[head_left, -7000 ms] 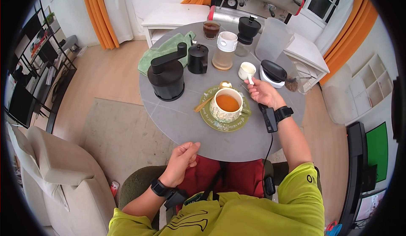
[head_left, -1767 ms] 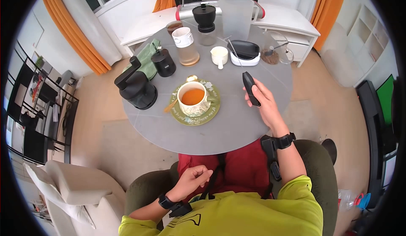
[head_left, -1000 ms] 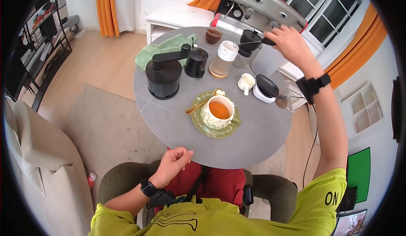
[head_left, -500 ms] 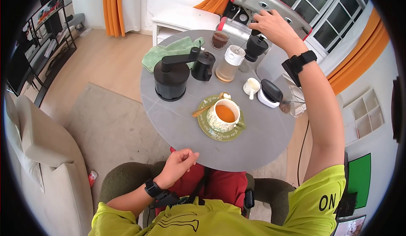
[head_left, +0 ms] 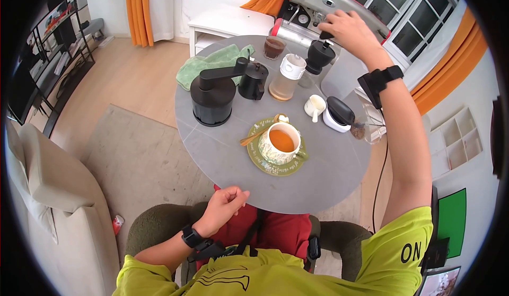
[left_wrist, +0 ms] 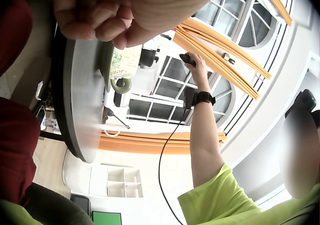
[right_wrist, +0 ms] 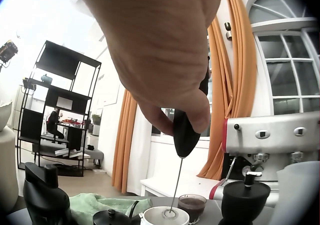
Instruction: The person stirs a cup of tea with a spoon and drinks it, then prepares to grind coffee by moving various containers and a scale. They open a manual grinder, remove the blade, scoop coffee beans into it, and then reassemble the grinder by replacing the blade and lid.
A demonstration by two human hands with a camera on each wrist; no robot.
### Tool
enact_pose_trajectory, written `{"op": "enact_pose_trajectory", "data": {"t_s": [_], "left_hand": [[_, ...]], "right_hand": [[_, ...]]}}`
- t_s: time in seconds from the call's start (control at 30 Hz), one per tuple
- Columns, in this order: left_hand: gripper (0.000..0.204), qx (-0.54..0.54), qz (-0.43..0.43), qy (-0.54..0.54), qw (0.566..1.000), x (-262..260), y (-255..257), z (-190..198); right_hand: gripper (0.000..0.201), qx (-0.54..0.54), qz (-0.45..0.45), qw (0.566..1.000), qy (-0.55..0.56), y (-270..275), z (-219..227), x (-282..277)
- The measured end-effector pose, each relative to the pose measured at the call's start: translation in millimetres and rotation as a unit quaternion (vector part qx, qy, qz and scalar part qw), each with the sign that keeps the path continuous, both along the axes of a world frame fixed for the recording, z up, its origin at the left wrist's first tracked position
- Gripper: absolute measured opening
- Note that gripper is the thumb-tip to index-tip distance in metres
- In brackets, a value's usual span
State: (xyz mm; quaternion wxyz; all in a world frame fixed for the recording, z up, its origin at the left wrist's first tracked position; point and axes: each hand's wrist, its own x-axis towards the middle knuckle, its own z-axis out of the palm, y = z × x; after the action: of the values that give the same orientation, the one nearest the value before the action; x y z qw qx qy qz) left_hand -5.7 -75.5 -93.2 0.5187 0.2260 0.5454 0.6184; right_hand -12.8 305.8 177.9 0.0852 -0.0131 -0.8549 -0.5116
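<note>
My right hand [head_left: 350,33] is raised over the far part of the round grey table. It grips a black handheld milk frother [right_wrist: 186,135], whose thin wire shaft points down. At the shaft's lower end, the whisk coil [right_wrist: 170,213] sits within the open mouth of the white-topped glass jar [head_left: 292,66], which holds a pale brown liquid. A black hand grinder [head_left: 320,56] stands close beside this jar. My left hand [head_left: 221,206] idles at the table's near edge, fingers loosely curled around nothing. Closest to it is a patterned cup [head_left: 273,150] of orange-brown drink on a green saucer [head_left: 281,171].
On the table [head_left: 238,174] stand a large crank grinder [head_left: 212,102], a black pot [head_left: 253,81], a green cloth [head_left: 212,65], a glass of dark drink [head_left: 274,48], a small white jug [head_left: 315,106], a black-topped scale [head_left: 338,114] and a clear pitcher [head_left: 340,76].
My right hand was by the small jug's handle, then held the frother over the table's right side. It rose and moved left, lowering the whisk into the jar. My left hand stayed low.
</note>
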Motion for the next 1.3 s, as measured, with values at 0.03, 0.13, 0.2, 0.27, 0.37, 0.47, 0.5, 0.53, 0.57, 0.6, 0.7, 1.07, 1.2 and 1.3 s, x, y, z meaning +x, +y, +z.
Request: {"op": "enact_pose_trajectory", "data": {"t_s": [0.03,0.13,0.2,0.27,0.37,0.47,0.5,0.53,0.57,0.6,0.7,1.07,1.2,1.3], "left_hand": [[0.028,0.0,0.001,0.001,1.0,0,-1,0],[0.028,-0.014,0.003,0.006,1.0,0,0,2],[0.028,-0.018,0.004,0.003,1.0,0,0,1],[0.028,-0.021,0.003,-0.001,1.0,1,0,0],[0.028,-0.026,0.003,0.0,1.0,1,1,-1],[0.03,-0.027,0.006,-0.005,1.0,0,2,-4],[0.03,-0.027,0.011,-0.004,1.0,0,2,-5],[0.03,-0.028,0.016,-0.003,0.999,-1,2,-6],[0.03,-0.034,0.006,0.001,0.999,-1,3,-6],[0.029,-0.037,0.011,-0.001,0.999,-1,3,-4],[0.028,-0.05,0.01,-0.005,0.999,0,3,0],[0.025,-0.044,0.022,-0.023,0.999,1,4,-1],[0.023,-0.035,0.015,-0.027,0.999,-1,3,-4],[0.023,-0.036,0.016,-0.028,0.999,0,4,-4]], "right_hand": [[0.031,-0.036,0.016,0.998,0.043,5,2,8],[0.032,-0.146,0.017,0.978,0.15,6,-2,38],[0.035,-0.269,0.039,0.933,0.237,6,-15,67],[0.037,-0.29,0.04,0.918,0.268,-9,-38,94],[0.042,-0.292,0.063,0.893,0.337,-43,-79,130],[0.042,-0.296,0.045,0.874,0.382,-73,-113,155],[0.042,-0.297,0.036,0.872,0.387,-80,-122,161],[0.042,-0.292,0.038,0.869,0.398,-87,-131,165],[0.042,-0.288,0.038,0.865,0.408,-93,-139,169],[0.042,-0.286,0.031,0.864,0.414,-97,-146,173],[0.042,-0.28,0.026,0.86,0.425,-109,-159,179],[0.038,-0.578,0.036,0.625,0.524,-133,-188,191],[0.038,-0.797,0.032,0.347,0.493,-139,-202,198],[0.038,-0.83,0.025,0.296,0.471,-141,-213,201]]}}
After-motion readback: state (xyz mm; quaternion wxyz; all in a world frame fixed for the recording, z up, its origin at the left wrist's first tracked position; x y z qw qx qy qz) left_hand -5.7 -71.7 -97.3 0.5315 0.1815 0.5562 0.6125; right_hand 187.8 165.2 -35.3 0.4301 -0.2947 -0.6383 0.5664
